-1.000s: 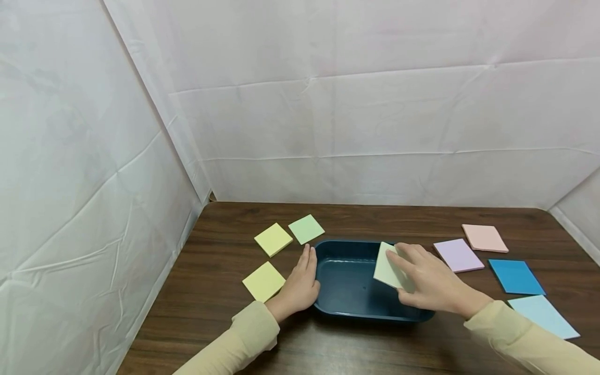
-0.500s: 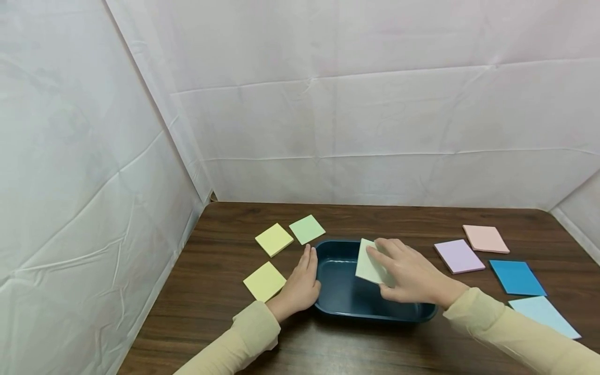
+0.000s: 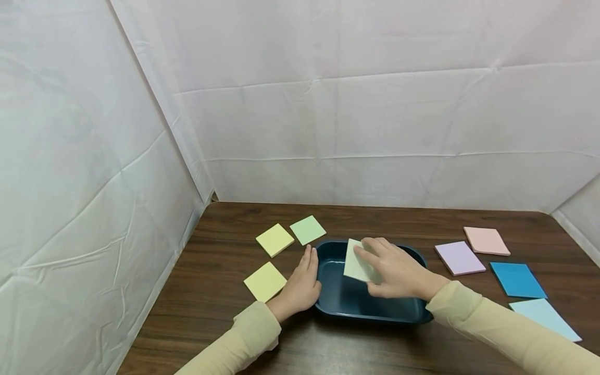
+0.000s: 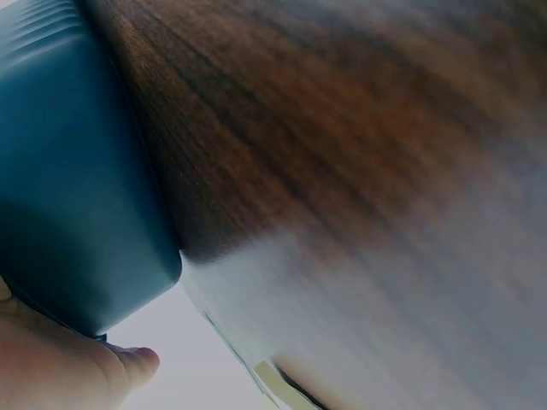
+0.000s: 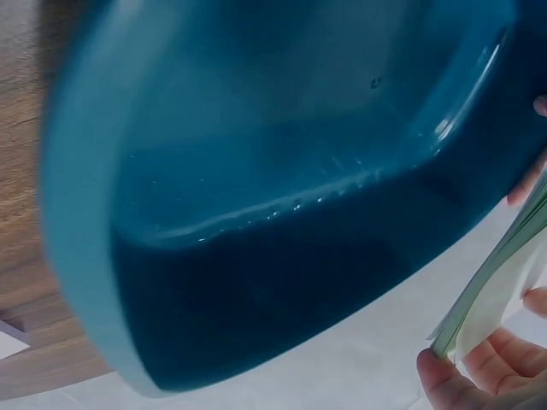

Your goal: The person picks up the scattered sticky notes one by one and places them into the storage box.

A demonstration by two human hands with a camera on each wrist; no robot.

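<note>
Pale green notepad [image 3: 357, 267] sits tilted over the blue tray [image 3: 337, 299] at frame centre, pinched by the right hand [image 3: 397, 271]; the left hand [image 3: 300, 286], fingers straight, presses the tray's left wall.

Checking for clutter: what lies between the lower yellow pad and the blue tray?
In the head view, only the left hand lies between the lower yellow pad and the blue tray, touching the tray's left wall.

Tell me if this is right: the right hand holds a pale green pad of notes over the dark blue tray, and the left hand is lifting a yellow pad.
Not quite. The head view shows the left hand resting against the dark blue tray's left wall, holding nothing. The right hand does hold the pale green pad over the tray.
</note>
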